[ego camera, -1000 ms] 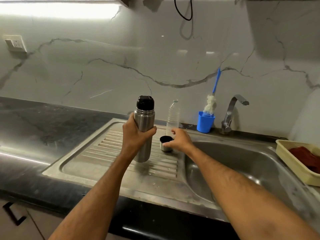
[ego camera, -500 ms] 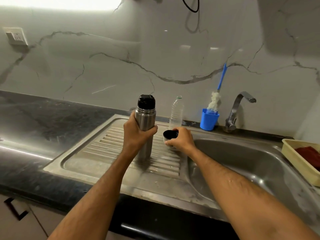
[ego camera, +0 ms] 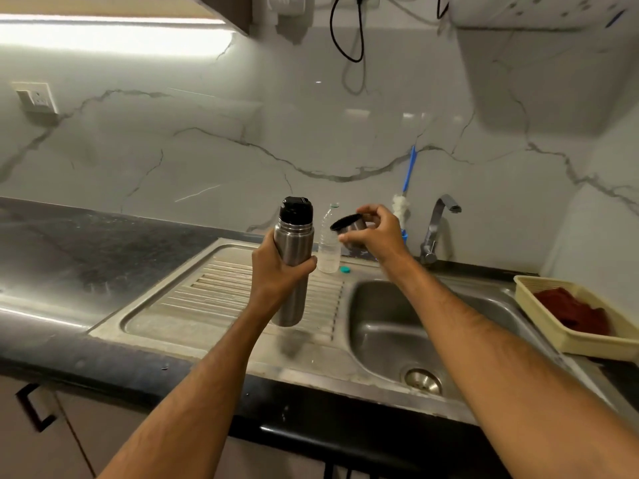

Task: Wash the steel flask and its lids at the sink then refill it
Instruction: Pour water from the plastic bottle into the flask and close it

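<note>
Lifted off the draining board since half a second ago, the steel cup lid (ego camera: 349, 228) now hangs in the air in the right hand (ego camera: 378, 233), tipped so its dark open mouth faces left toward the flask. The fingers curl over its top and the thumb presses from below, pinching it by the wall. The steel flask (ego camera: 293, 267) has also come up: its base now hovers just above the ribbed draining board (ego camera: 221, 292), where earlier it stood on the ribs. The left hand (ego camera: 276, 271) is wrapped tight around the flask's middle, thumb on the right side, fingers hidden behind. The flask stands nearly upright, its black inner stopper (ego camera: 296, 209) seated on the neck.

Just behind and between flask and cup lid stands a clear plastic bottle (ego camera: 328, 247), uncapped, at the far edge of the draining board. A small teal bottle cap (ego camera: 344, 270) lies beside its base on the right. Behind the right hand a bottle brush (ego camera: 404, 195) with a blue handle leans against the marble backsplash; its holder is almost wholly hidden by the hand. To the right of that the chrome tap (ego camera: 437, 226) rises at the far rim of the sink basin (ego camera: 390, 326), its spout pointing right. The basin's drain (ego camera: 422, 380) sits near the front. At the far right a cream plastic basket (ego camera: 574, 344) rests on the sink's edge, holding a dark red cloth (ego camera: 574, 311).
</note>
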